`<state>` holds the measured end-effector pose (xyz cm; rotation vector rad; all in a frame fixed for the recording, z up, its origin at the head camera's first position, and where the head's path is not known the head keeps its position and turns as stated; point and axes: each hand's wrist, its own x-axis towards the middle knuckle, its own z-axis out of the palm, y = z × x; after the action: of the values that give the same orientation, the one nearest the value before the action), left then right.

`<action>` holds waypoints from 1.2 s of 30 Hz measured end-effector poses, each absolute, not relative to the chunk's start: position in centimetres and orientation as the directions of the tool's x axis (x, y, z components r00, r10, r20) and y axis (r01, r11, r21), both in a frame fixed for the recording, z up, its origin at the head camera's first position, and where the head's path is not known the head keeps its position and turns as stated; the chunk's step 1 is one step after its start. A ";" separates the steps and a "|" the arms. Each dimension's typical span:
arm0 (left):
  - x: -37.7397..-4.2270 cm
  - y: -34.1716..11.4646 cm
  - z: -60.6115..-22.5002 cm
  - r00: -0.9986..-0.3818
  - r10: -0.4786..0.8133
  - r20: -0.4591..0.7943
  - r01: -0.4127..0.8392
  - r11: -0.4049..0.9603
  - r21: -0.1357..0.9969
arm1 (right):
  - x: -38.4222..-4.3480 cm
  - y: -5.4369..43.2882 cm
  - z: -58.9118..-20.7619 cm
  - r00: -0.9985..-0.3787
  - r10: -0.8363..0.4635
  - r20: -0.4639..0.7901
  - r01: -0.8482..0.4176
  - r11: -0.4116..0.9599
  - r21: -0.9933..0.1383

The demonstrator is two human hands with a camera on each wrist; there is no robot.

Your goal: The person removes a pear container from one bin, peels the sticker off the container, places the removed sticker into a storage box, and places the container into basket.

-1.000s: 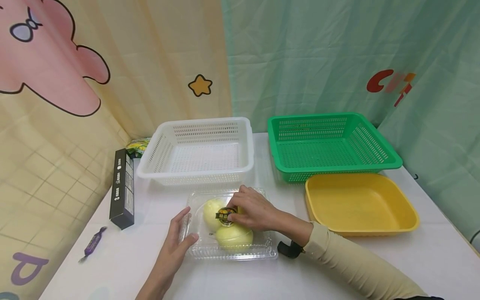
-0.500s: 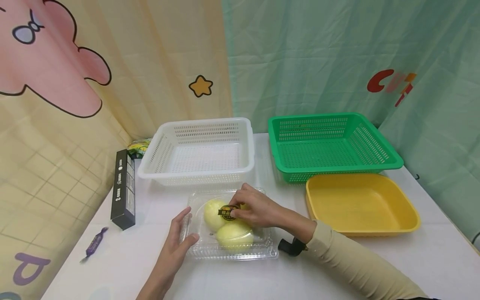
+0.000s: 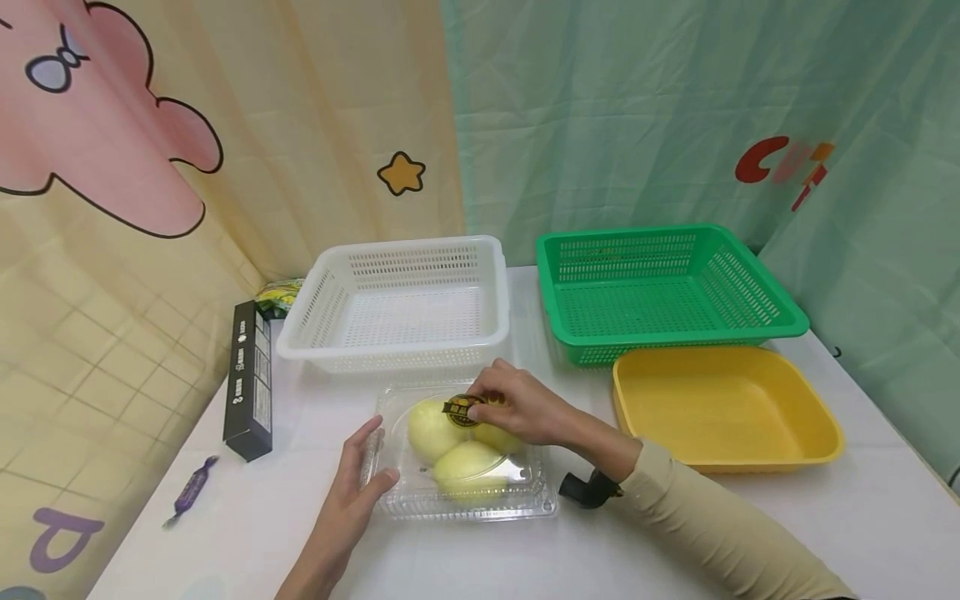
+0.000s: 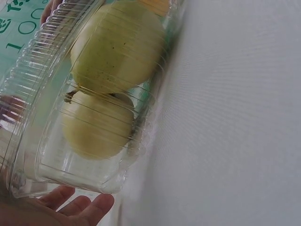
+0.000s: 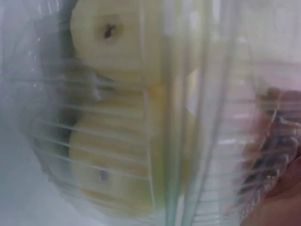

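Note:
A clear plastic clamshell box [image 3: 517, 510] with several round, pale yellow-green fruits [image 3: 471, 468] inside sits on the table in the head view. On top, my right hand [image 3: 525, 406] pinches a round black-and-gold sticker [image 3: 462, 410] between thumb and forefinger. My left hand [image 3: 352, 475] rests against the box's left side, thumb at the near corner and forefinger farther back, fingers fairly straight. The left wrist view shows its fingertips [image 4: 96, 209] just beyond the end of the box. Through the blurred plastic in the right wrist view, the fruits [image 5: 110, 160] appear close up.
Behind the box stand a white basket [image 3: 390, 352] and a green basket [image 3: 675, 337]. A yellow tub [image 3: 727, 408] is at right. To the left lie a black carton [image 3: 247, 383], a colourful packet [image 3: 280, 296] and a purple-wrapped candy [image 3: 191, 490]. Curtains hang behind.
My right hand has moved slightly away and to the right, and the pinched sticker has shifted with it. The box and my left hand have stayed in place.

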<state>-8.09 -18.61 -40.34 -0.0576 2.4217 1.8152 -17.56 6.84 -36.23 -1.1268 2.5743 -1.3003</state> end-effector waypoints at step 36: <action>-8.1 -18.6 -40.2 -0.988 0.024 -0.152 -0.136 0.318 0.938 | -16.3 18.0 -34.5 -0.880 -0.316 0.354 -0.468 0.455 -0.757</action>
<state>-8.14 -18.57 -40.24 -0.1047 2.4356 1.7557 -16.29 18.02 -34.47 -0.7659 2.8149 -1.5515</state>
